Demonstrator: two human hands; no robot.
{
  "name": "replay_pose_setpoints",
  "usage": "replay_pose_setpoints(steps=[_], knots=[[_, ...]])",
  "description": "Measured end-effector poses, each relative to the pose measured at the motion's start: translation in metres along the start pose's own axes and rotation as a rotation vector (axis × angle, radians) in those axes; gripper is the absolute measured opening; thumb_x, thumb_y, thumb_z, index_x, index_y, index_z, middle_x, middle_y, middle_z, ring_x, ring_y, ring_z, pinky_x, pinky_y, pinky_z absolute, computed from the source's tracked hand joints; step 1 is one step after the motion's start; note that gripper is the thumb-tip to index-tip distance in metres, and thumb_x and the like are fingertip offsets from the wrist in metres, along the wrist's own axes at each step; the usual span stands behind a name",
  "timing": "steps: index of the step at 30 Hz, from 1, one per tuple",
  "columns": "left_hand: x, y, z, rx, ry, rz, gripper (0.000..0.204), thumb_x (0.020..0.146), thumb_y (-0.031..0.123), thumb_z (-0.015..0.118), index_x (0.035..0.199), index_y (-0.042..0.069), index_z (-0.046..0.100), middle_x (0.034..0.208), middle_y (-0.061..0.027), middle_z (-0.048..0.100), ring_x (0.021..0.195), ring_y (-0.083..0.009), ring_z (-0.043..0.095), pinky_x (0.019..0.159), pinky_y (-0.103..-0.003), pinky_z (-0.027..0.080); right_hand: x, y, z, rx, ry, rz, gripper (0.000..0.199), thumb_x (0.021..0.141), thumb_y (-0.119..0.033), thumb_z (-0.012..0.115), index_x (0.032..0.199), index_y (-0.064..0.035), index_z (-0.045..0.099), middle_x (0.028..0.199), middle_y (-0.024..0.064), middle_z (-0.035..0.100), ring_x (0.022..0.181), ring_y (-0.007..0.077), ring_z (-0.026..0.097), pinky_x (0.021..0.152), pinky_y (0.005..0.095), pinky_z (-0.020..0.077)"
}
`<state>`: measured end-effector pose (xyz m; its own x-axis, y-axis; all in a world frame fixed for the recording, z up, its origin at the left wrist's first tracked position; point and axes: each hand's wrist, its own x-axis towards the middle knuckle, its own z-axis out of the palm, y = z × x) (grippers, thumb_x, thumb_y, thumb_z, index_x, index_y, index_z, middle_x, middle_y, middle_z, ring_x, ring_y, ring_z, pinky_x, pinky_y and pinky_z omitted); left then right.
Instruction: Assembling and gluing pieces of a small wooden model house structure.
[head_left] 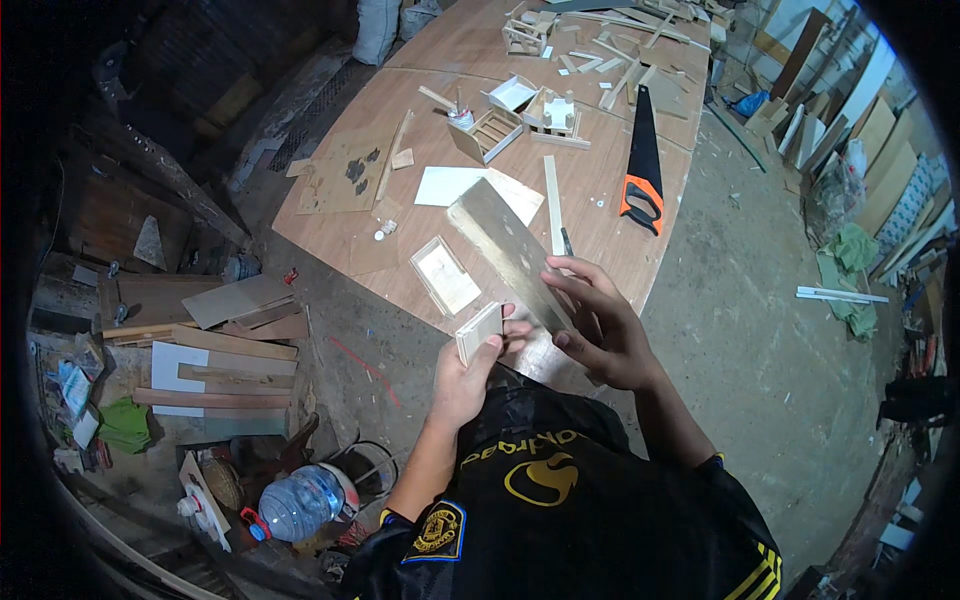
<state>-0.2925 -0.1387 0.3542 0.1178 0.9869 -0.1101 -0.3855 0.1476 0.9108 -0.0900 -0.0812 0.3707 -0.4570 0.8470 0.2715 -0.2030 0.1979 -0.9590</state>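
Note:
My left hand (465, 380) is closed around a small flat wooden piece (480, 333) with a light face, its thumb along the near edge. My right hand (615, 335) grips the near end of a longer, thick wooden board (505, 250), which slants up and away to the left over the table edge. The thumb and fingers of that hand lie against the board's right side. Just beyond my left hand, a shallow wooden tray-like frame (445, 276) rests on the table. The two held pieces are close together but apart.
On the brown table (330, 205) lie a handsaw (643, 165) with an orange-black handle, a narrow wood strip (553, 200), a white panel (445, 186), small wooden boxes (490, 133) and scattered offcuts. Boards and a large water bottle (300, 500) occupy the floor at left.

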Motion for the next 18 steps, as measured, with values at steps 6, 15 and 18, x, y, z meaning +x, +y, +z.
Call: replay_pose_setpoints(steps=[6, 15, 18], knots=[[0.001, 0.0, -0.007, 0.257, 0.036, -0.119, 0.029, 0.098, 0.011, 0.048, 0.12, -0.005, 0.056, 0.109, -0.0173, 0.065, 0.102, -0.0243, 0.065, 0.086, -0.034, 0.051, 0.007, -0.023, 0.002, -0.505, -0.111, -0.11, 0.053, 0.08, -0.022, 0.071, 0.13, -0.0089, 0.059, 0.141, 0.0152, 0.039, 0.126, 0.0292, 0.045, 0.105, 0.04, 0.0366], [-0.001, -0.002, -0.019, 0.916, 0.141, 0.153, 0.026, 0.083, 0.01, 0.061, 0.106, 0.001, 0.065, 0.098, -0.0161, 0.069, 0.095, -0.0281, 0.067, 0.086, -0.037, 0.049, 0.022, -0.016, 0.015, -0.686, -0.219, -0.036, 0.053, 0.076, -0.03, 0.075, 0.126, -0.0147, 0.065, 0.14, 0.0136, 0.044, 0.122, 0.0265, 0.042, 0.102, 0.0396, 0.0369], [0.002, 0.0, -0.027, 0.893, 0.227, 0.304, 0.025, 0.082, 0.011, 0.062, 0.104, 0.0, 0.066, 0.096, -0.0168, 0.07, 0.094, -0.0275, 0.068, 0.085, -0.038, 0.05, 0.023, -0.013, 0.018, -0.7, -0.34, -0.24, 0.054, 0.076, -0.031, 0.076, 0.125, -0.0152, 0.065, 0.141, 0.0134, 0.044, 0.123, 0.0263, 0.042, 0.103, 0.0388, 0.036]])
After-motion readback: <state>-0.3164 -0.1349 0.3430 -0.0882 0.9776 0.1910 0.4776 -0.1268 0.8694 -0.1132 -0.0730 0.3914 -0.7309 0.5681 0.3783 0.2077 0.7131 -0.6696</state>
